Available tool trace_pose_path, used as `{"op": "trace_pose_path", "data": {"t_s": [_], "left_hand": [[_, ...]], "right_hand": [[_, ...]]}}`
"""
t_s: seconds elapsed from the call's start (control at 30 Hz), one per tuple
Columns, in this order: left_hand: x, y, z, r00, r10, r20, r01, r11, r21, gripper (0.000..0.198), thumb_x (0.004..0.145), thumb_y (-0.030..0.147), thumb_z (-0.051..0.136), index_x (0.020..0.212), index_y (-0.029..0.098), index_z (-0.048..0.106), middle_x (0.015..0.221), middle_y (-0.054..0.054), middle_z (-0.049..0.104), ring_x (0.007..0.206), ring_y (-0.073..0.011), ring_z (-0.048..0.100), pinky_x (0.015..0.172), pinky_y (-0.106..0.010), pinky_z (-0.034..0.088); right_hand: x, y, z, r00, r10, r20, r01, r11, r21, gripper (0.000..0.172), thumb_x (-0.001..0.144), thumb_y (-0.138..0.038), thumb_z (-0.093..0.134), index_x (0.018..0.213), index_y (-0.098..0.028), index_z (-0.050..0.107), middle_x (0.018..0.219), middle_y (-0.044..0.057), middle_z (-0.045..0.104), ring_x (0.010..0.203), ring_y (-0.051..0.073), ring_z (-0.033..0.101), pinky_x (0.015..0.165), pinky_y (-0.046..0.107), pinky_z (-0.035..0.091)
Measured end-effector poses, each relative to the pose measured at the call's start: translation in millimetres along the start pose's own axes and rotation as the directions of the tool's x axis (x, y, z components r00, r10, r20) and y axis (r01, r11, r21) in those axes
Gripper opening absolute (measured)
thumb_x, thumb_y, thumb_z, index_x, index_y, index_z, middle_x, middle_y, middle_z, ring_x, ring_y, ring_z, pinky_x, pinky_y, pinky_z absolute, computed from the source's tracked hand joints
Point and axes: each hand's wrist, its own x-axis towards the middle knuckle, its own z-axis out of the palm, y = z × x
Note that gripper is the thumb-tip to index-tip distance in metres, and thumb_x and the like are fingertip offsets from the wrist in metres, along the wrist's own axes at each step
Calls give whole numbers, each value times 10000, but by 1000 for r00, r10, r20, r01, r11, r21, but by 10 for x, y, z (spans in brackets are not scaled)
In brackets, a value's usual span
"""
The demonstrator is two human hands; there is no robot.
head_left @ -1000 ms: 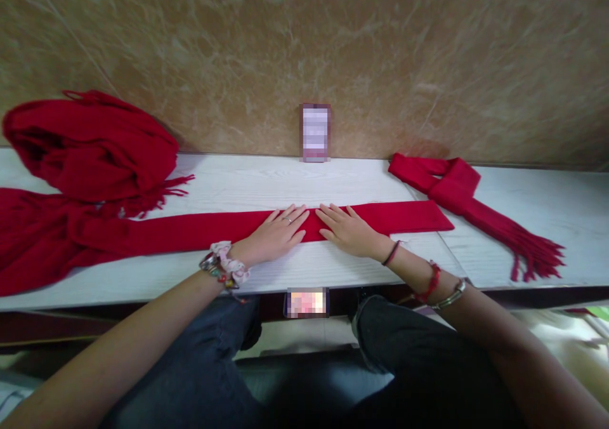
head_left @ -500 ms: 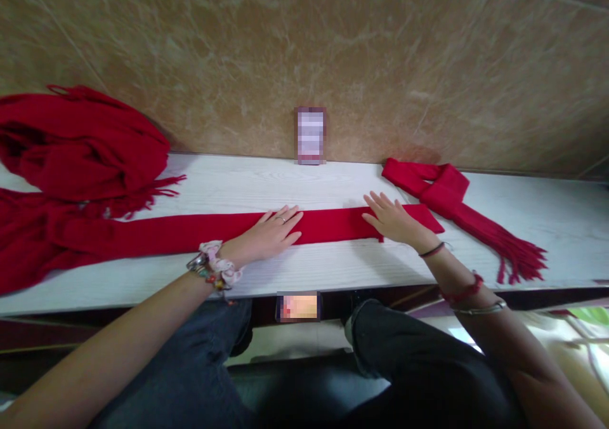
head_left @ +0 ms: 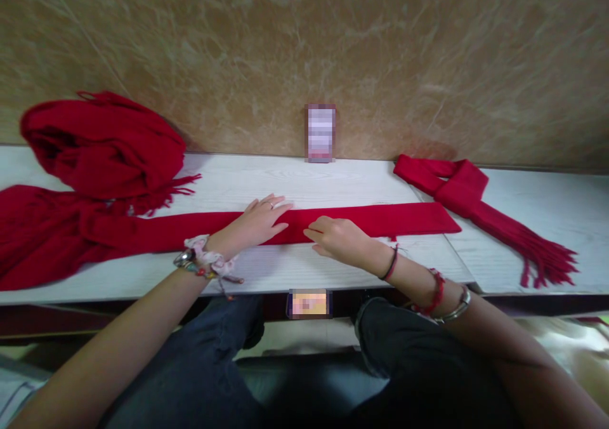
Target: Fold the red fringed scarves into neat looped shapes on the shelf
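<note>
A long red scarf lies stretched out flat along the white wood-grain tabletop, its left part running into a loose red heap of cloth. My left hand rests on the scarf near its middle, fingers extended, a ring on one finger. Just to the right, my right hand is over the scarf's near edge with its fingers curled together towards the left. Whether anything is pinched in those fingertips is hidden. A small red tag or thread sticks out below the scarf near my right wrist.
A bundled red scarf with fringe sits at the back left against the brown marbled wall. Another fringed red scarf lies folded at the right. A blurred-out phone-like object leans on the wall; another is at the front edge.
My right hand has moved left along the scarf, and its spread fingers have curled in. My left hand has shifted slightly and stays on the cloth. The view has swung a little left.
</note>
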Motion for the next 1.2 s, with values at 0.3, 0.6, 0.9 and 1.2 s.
{"op": "trace_pose_path", "data": {"t_s": [0.3,0.6,0.9,1.2], "left_hand": [[-356,-206,-118,979,176,99,-169,983,-73,324,809,317,514,1095,173,565,1089,-81,541,998,-199,536,899,-292,418],[-417,-207,-76,970,234,65,-239,966,98,500,782,-19,344,1208,185,507,1173,-90,550,1015,-170,562,819,-257,448],[-336,-140,-176,985,171,33,-169,983,-72,394,868,238,408,1243,178,514,1212,-87,564,1088,-184,537,941,-282,396],[478,-322,-233,950,106,295,27,909,-415,397,724,353,533,1029,116,624,938,-67,672,825,-165,584,740,-232,421]], "right_hand": [[205,-46,-53,995,-23,95,28,998,-54,227,893,-86,425,1018,-113,612,948,98,637,877,180,572,622,265,406],[246,-134,61,998,61,4,-60,991,-120,256,913,-99,391,1094,-116,571,952,112,614,898,207,540,660,294,401],[248,-211,122,987,83,-139,-111,971,-213,259,898,-66,358,891,-106,614,845,128,606,817,224,519,620,328,354],[170,-180,128,989,100,-107,-123,962,-242,211,886,-70,402,929,-122,602,803,86,608,709,184,536,560,299,342]]}}
